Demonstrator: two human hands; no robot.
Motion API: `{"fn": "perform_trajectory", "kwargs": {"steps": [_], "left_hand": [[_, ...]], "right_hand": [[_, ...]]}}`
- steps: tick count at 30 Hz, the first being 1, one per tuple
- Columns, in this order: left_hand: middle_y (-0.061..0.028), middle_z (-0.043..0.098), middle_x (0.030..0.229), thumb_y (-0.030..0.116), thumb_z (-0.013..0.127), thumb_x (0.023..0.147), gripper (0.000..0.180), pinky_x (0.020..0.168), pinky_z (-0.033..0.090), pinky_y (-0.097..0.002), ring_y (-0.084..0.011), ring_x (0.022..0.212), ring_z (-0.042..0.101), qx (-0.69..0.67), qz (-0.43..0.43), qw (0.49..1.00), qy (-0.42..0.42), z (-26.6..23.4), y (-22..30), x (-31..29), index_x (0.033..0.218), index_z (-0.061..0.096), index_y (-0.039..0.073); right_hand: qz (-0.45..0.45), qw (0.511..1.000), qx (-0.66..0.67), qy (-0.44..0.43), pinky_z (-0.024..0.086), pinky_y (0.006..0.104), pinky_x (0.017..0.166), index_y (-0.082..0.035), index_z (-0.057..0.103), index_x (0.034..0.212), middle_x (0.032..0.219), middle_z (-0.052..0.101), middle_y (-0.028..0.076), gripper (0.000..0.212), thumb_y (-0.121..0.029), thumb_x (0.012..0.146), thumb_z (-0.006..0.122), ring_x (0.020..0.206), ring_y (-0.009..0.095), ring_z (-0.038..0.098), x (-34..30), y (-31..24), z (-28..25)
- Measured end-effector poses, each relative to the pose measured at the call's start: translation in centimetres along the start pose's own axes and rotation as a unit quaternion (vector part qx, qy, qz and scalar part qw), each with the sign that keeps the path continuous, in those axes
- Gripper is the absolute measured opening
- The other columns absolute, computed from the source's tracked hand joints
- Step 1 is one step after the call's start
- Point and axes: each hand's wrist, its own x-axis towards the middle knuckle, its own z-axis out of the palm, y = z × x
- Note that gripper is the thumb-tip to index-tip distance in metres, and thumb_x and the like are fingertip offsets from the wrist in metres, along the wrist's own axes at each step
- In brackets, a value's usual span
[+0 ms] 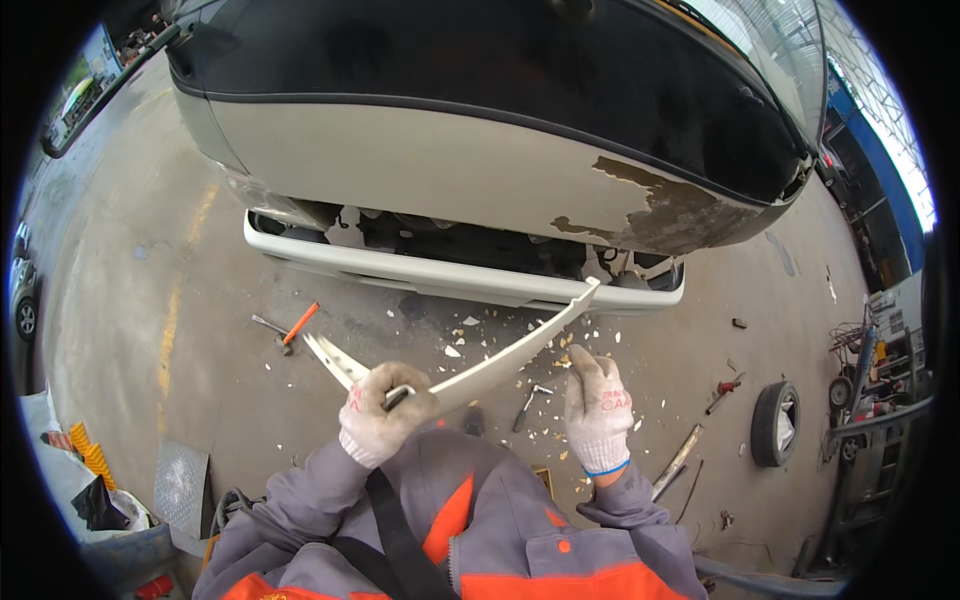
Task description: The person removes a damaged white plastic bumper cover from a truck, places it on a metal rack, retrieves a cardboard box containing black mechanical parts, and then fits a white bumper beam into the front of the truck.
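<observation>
White strip (510, 362) is being handled: left hand (384, 412) grasps it, right hand (600, 412) fingers seem released; steadying it likely calls for both.

The left hand (386, 410) grips a long white strip (510, 357). The right hand (598, 408) is near it. White bits (452, 351), an orange tool (302, 322) and a tire (766, 425) are on the floor (120, 280). A bumper (450, 278) is ahead.
</observation>
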Motion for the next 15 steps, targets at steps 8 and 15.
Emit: {"fn": "perform_trajectory", "kwargs": {"steps": [8,15], "left_hand": [[-0.0053,0.066,0.092,0.039,0.044,0.108,0.044,0.083,0.049,-0.0287,-0.0132,0.086,0.060,-0.192,-0.041,0.976,-0.096,1.2,-2.1,5.5,0.110,0.066,0.002],[-0.0117,0.068,0.112,0.029,0.051,0.105,0.035,0.094,0.049,-0.0347,-0.0184,0.105,0.062,-0.138,0.022,0.975,-0.170,3.3,-3.5,4.7,0.122,0.062,0.000]], "right_hand": [[-0.050,0.986,0.158,0.023,0.055,0.0340,0.065,-0.006,0.056,0.138,0.123,0.061,0.016,0.057,-0.002,0.083,0.070,0.072,0.023,0.064,1.6,-5.5,1.9],[-0.122,0.988,0.031,-0.089,0.054,0.0417,0.066,-0.009,0.072,0.102,0.086,0.068,0.008,0.033,-0.030,0.077,0.079,0.073,0.032,0.065,2.9,-5.6,1.2]]}}
